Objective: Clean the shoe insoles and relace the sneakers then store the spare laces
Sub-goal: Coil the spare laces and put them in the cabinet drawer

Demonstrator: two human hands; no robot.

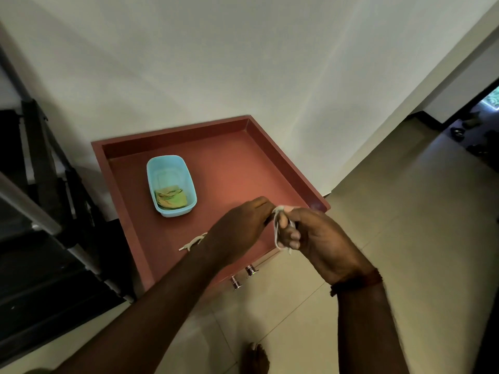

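Note:
A white shoelace (278, 225) is bunched between my two hands above the front right part of a red-brown open drawer (235, 168). My right hand (313, 238) curls its fingers round the lace, loops of which hang below the fist. My left hand (240, 228) pinches the upper end of the same lace at the fingertips. A second white lace (193, 242), bundled up, lies on the drawer floor beside my left wrist. No shoes or insoles are in view.
A light blue plastic tub (170, 184) with a folded yellow-green cloth (170, 199) stands at the drawer's back left. Two metal knobs (243, 276) stick out of the drawer front. Dark stairs with a metal rail (40, 217) rise at the left. My bare foot (256, 359) stands on the tiled floor.

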